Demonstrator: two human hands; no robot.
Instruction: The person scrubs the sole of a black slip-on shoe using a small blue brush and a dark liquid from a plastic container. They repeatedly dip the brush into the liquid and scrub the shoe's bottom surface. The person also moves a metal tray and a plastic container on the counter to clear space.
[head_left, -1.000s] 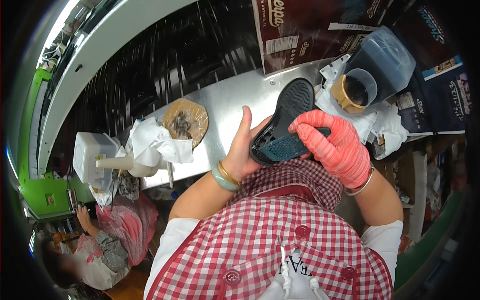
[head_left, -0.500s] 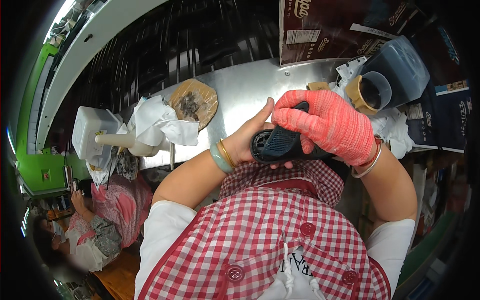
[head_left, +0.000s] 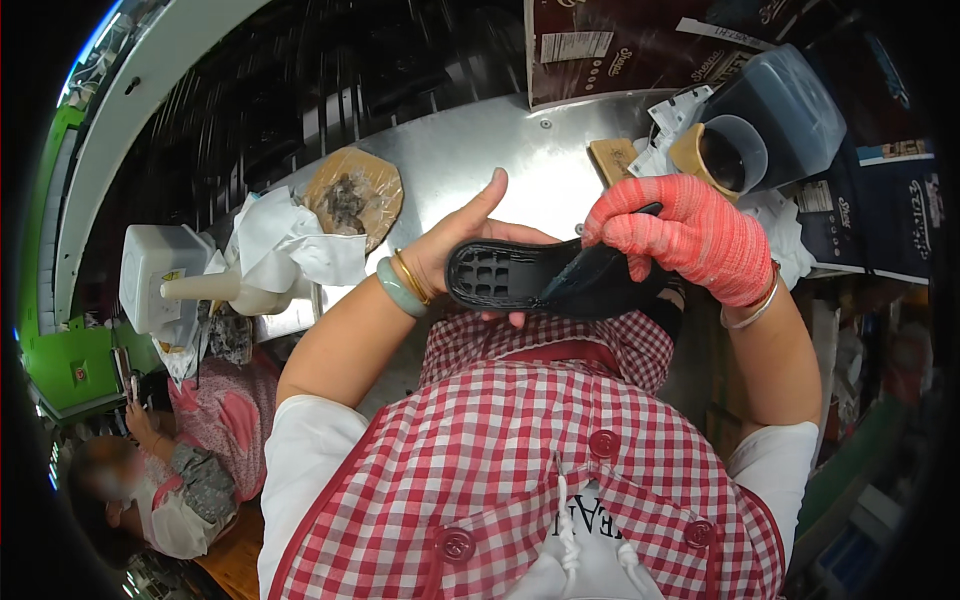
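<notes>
My bare left hand (head_left: 452, 238) supports a black shoe sole (head_left: 484, 275) from below, its thumb raised away from it. The sole lies hollow side up above my lap, with a grid of small cavities at its left end. In a pink knitted glove, my right hand (head_left: 690, 238) pinches a black brush (head_left: 572, 272) with dark bristles. The bristles rest against the middle of the sole, and the brush's handle end shows above the gloved fingers. Part of the sole's right end is hidden behind the brush and glove.
On the metal table (head_left: 470, 140) lie a plastic-wrapped brown pad (head_left: 385, 190), white cloths (head_left: 325, 258), a pale nozzle bottle (head_left: 235, 290) and a wooden block (head_left: 612, 158). At right stand a clear cup (head_left: 740, 155), a bluish jug (head_left: 785, 115) and cartons (head_left: 620, 60). Another person (head_left: 190, 470) sits lower left.
The brush has moved right along the sole, away from its left end, which now shows. The sole has shifted left with my left hand. The view has shifted slightly.
</notes>
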